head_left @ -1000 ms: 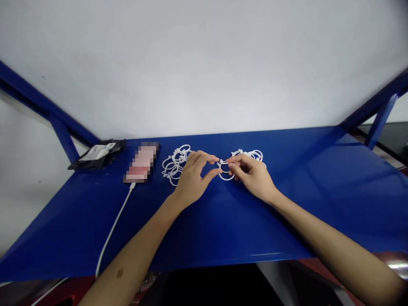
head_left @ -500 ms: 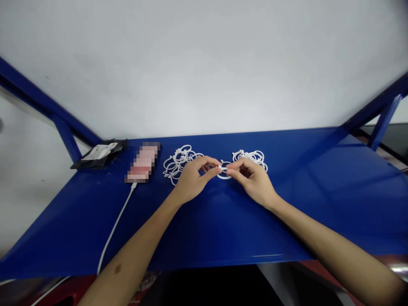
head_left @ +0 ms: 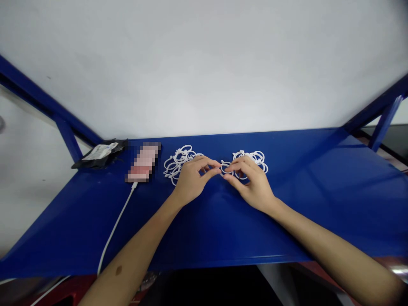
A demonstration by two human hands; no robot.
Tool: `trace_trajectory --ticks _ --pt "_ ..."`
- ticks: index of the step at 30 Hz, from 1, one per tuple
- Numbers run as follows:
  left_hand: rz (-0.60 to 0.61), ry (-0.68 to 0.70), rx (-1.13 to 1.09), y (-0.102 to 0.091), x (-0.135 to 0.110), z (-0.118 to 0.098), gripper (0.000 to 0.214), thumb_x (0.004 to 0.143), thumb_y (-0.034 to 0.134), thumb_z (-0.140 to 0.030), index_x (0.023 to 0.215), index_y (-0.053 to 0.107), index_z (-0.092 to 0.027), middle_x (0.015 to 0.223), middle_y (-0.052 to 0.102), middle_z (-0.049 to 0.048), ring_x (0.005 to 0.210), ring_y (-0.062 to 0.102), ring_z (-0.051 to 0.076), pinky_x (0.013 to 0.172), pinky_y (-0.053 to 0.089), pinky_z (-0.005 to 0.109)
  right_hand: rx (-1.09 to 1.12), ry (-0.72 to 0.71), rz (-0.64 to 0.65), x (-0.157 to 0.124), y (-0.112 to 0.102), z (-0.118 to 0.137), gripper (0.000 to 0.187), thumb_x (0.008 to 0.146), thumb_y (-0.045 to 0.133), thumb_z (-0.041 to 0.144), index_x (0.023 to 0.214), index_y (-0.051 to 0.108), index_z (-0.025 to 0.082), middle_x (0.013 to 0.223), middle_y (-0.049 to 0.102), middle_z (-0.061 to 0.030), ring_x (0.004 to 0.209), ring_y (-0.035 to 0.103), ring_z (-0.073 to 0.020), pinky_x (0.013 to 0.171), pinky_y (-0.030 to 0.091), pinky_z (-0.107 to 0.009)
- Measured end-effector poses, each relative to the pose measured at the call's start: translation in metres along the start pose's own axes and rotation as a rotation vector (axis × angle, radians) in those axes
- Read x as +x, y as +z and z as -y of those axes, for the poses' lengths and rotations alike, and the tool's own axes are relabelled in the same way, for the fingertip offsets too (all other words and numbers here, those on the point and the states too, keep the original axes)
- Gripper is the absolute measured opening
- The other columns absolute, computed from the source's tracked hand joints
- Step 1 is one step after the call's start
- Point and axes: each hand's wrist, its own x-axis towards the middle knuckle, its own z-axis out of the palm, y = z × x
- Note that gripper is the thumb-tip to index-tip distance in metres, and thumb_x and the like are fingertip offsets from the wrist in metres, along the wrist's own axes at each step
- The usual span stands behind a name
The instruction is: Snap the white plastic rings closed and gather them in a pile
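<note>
Between my hands, a little above the blue tabletop, is a thin white plastic ring with a small knob. My left hand pinches its left side between thumb and forefinger. My right hand has its thumb and fingertips at the ring's right side, thumb low and forefinger higher. Part of another white ring shows under the right fingers. Left of my left hand lies a loose pile of similar white rings. A second heap of white rings sits just behind my right hand, partly covered by it.
A blue metal table carries everything, with a pale wall behind. To the left lie a phone with a blurred screen, its white cable and a black plastic packet. Blue frame bars slant up at both sides.
My right thumb and forefinger have spread apart at the ring. The ring between my hands has turned, and part of another ring now shows under the right fingers. My left hand has barely moved.
</note>
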Motion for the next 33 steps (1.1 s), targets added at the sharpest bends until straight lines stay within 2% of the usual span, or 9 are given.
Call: trace_trajectory --ticks 3,8,11,15,20,23,26,29,33 --pt "0.017 0.031 -0.051 -0.002 0.0 -0.002 0.006 0.088 0.071 -0.03 0.089 0.073 -0.025 0.085 0.071 -0.0001 0.071 0.062 0.012 0.067 0.054 0.028 0.006 0.052 -0.042 0.003 -0.003 -0.002 0.02 0.095 0.062 0.033 0.113 0.066 0.025 0.114 0.068 -0.0091 0.104 0.062 -0.0237 0.084 0.052 -0.04" --pt "0.031 0.014 -0.191 -0.001 -0.001 -0.001 0.005 0.087 0.074 -0.03 0.089 0.073 -0.025 0.084 0.07 -0.0008 0.072 0.061 0.012 0.07 0.053 0.029 0.307 0.278 0.153 0.004 -0.002 -0.005 0.021 0.096 0.059 0.037 0.109 0.067 0.024 0.077 0.071 -0.0005 0.064 0.063 -0.0142 0.062 0.051 -0.029" --pt "0.022 -0.017 -0.204 0.002 -0.002 0.001 0.009 0.087 0.073 -0.032 0.092 0.073 -0.025 0.087 0.07 -0.0003 0.072 0.061 0.012 0.07 0.053 0.029 0.405 0.34 0.135 0.003 0.002 -0.005 0.021 0.094 0.062 0.04 0.102 0.067 0.022 0.069 0.067 0.0015 0.055 0.059 -0.0117 0.055 0.048 -0.026" --pt "-0.019 -0.045 -0.18 0.005 -0.002 0.004 0.015 0.086 0.073 -0.037 0.092 0.072 -0.023 0.084 0.072 0.0005 0.07 0.064 0.013 0.068 0.053 0.029 0.376 0.319 0.106 0.001 0.002 -0.003 0.022 0.092 0.064 0.042 0.096 0.069 0.021 0.066 0.064 0.0019 0.055 0.056 -0.0113 0.053 0.045 -0.025" --pt "-0.067 -0.025 -0.102 0.006 -0.004 0.004 0.009 0.087 0.073 -0.031 0.09 0.07 -0.023 0.076 0.07 -0.0017 0.069 0.064 0.013 0.07 0.052 0.029 0.296 0.241 0.151 -0.002 -0.004 -0.001 0.023 0.094 0.062 0.042 0.095 0.071 0.021 0.067 0.065 0.001 0.055 0.056 -0.0118 0.052 0.042 -0.026" --pt "-0.059 0.037 -0.006 0.007 -0.004 0.009 0.007 0.089 0.071 -0.029 0.09 0.068 -0.023 0.077 0.07 -0.0015 0.074 0.063 0.014 0.074 0.052 0.031 0.219 0.2 0.194 0.0 -0.006 -0.002 0.023 0.096 0.06 0.042 0.093 0.07 0.022 0.071 0.069 -0.0001 0.057 0.058 -0.0124 0.053 0.044 -0.026" --pt "-0.016 0.096 0.236 0.006 -0.001 0.021 0.014 0.088 0.072 -0.033 0.096 0.067 -0.023 0.079 0.07 -0.0006 0.084 0.061 0.019 0.082 0.049 0.036 0.074 0.138 0.194 0.003 -0.005 -0.009 0.02 0.098 0.055 0.036 0.092 0.069 0.022 0.086 0.074 -0.0033 0.069 0.065 -0.0156 0.063 0.051 -0.028" --pt "-0.038 0.115 0.552 0.002 0.002 0.038 0.024 0.086 0.073 -0.038 0.101 0.066 -0.02 0.088 0.069 0.0037 0.093 0.057 0.025 0.087 0.044 0.041 -0.143 0.04 0.116 0.008 -0.006 -0.025 0.021 0.1 0.051 0.031 0.098 0.07 0.022 0.097 0.072 -0.0069 0.084 0.067 -0.02 0.075 0.053 -0.034" --pt "-0.067 0.09 0.776 -0.002 0.003 0.059 0.021 0.089 0.069 -0.035 0.099 0.069 -0.017 0.098 0.064 0.0115 0.099 0.052 0.03 0.082 0.042 0.042 -0.407 0.027 -0.018 0.013 -0.016 -0.05 0.028 0.101 0.048 0.029 0.111 0.072 0.02 0.101 0.067 -0.0114 0.085 0.063 -0.0227 0.074 0.053 -0.038"
